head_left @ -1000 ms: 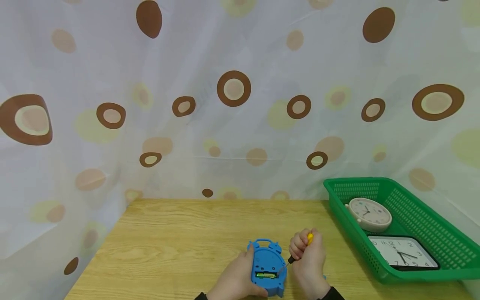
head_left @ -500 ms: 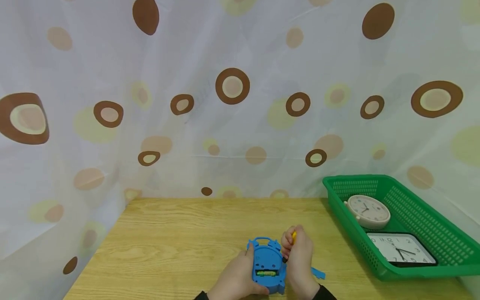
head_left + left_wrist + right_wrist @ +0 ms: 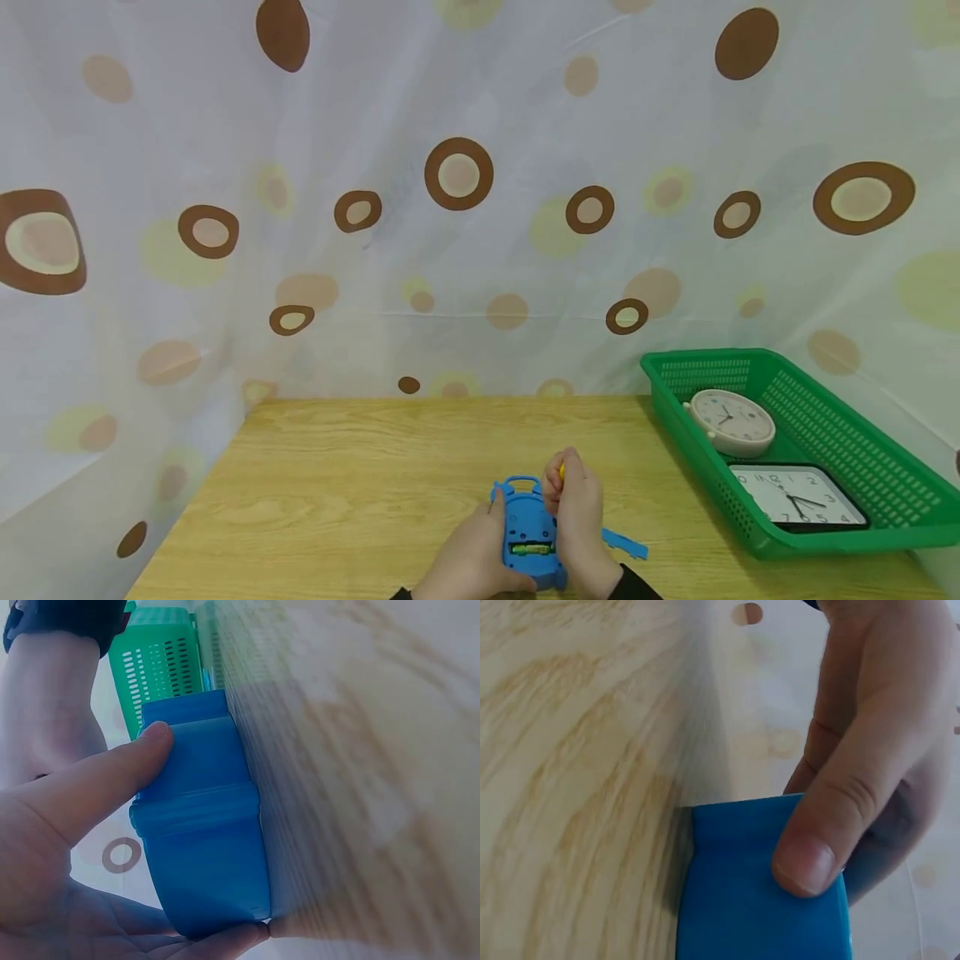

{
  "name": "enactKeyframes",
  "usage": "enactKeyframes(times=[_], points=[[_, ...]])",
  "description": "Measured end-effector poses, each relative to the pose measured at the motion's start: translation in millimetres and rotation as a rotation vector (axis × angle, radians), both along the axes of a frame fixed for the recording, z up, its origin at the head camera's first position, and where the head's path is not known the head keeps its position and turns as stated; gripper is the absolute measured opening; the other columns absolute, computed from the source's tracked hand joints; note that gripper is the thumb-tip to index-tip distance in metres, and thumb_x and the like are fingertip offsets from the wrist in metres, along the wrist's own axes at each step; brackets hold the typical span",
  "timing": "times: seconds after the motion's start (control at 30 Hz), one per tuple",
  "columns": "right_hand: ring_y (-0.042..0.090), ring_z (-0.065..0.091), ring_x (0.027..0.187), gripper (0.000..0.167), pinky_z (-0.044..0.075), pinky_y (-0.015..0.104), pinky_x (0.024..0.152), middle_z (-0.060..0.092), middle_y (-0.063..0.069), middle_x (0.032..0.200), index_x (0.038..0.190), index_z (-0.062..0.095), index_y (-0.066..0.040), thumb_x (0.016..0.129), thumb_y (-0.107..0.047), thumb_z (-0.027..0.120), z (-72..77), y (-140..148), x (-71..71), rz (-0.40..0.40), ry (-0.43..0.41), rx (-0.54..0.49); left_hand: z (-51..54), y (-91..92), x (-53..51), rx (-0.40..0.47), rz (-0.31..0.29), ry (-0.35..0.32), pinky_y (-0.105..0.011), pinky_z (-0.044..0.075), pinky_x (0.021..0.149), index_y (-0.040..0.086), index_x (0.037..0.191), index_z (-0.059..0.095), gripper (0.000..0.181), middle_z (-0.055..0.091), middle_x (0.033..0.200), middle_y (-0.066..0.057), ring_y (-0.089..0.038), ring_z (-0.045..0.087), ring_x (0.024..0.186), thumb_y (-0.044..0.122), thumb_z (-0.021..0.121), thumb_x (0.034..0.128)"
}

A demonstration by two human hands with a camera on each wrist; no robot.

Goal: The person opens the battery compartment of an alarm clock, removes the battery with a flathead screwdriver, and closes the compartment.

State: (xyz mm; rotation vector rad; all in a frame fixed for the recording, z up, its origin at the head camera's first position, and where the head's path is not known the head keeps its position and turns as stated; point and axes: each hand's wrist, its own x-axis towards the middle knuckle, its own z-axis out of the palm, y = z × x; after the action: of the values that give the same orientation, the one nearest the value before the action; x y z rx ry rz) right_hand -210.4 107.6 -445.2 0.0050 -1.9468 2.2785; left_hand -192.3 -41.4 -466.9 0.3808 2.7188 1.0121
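Fingers and thumb of a person's left hand (image 3: 474,550) grip a blue alarm clock (image 3: 528,515), back up, a battery (image 3: 531,549) exposed just beyond the thumb. The right hand (image 3: 581,508), fingers curled around a yellow handle (image 3: 562,472), sits at the clock's right edge; a blue strip (image 3: 625,543) lies just right of those fingers, a green basket (image 3: 825,544) farther right.

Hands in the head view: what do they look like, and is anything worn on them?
The left hand and right hand are bare, without gloves. A black cuff shows behind each. No cables or markings show on either.
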Motion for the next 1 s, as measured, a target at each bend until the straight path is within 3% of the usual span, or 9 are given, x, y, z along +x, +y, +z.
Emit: enactKeyframes(times=[0.23,0.43,0.57,0.77,1.0], points=[[0.011,0.021,0.048,0.053,0.018,0.036,0.049,0.025,-0.005,0.057,0.071,0.031,-0.016,0.118,-0.039,0.024,-0.8,12.5,-7.1,-0.048,-0.083,-0.191,0.3,1.6,2.7,0.006,0.013,0.000,-0.058,0.056,0.103,-0.014,0.160,0.030,0.122,0.052,0.152,-0.034,-0.046,0.062,0.131,0.033,0.100,0.0719],[0.015,0.015,0.053,0.051,0.015,0.042,0.056,0.019,-0.004,0.062,0.074,0.029,-0.019,0.118,-0.043,0.022,-4.4,21.2,-8.4,-0.060,-0.120,-0.301,1.8,2.2,2.8,-0.015,0.016,-0.007,-0.058,0.056,0.104,-0.012,0.161,0.029,0.122,0.053,0.152,-0.033,-0.047,0.061,0.132,0.033,0.100,0.0722],[0.014,0.018,0.050,0.052,0.015,0.041,0.057,0.020,-0.005,0.060,0.071,0.029,-0.020,0.118,-0.042,0.022,-6.4,25.1,-9.8,-0.064,-0.135,-0.351,1.7,2.2,3.3,-0.027,0.013,0.005,-0.057,0.057,0.103,-0.011,0.161,0.030,0.122,0.054,0.151,-0.032,-0.046,0.062,0.132,0.034,0.100,0.0721],[0.010,0.022,0.043,0.057,0.011,0.035,0.054,0.020,-0.007,0.055,0.062,0.032,-0.022,0.117,-0.036,0.021,-7.6,32.2,-14.0,-0.109,-0.178,-0.517,1.7,1.0,3.8,-0.034,0.013,0.019,-0.056,0.058,0.103,-0.011,0.161,0.031,0.123,0.055,0.150,-0.032,-0.046,0.062,0.130,0.036,0.101,0.0709],[0.013,0.015,0.046,0.057,0.010,0.036,0.053,0.015,-0.004,0.058,0.060,0.032,-0.021,0.116,-0.033,0.021,-4.7,31.5,-13.4,-0.104,-0.170,-0.537,1.0,-0.2,2.9,-0.040,0.009,0.039,-0.055,0.058,0.102,-0.011,0.161,0.031,0.125,0.056,0.150,-0.032,-0.045,0.064,0.129,0.037,0.101,0.0698]])
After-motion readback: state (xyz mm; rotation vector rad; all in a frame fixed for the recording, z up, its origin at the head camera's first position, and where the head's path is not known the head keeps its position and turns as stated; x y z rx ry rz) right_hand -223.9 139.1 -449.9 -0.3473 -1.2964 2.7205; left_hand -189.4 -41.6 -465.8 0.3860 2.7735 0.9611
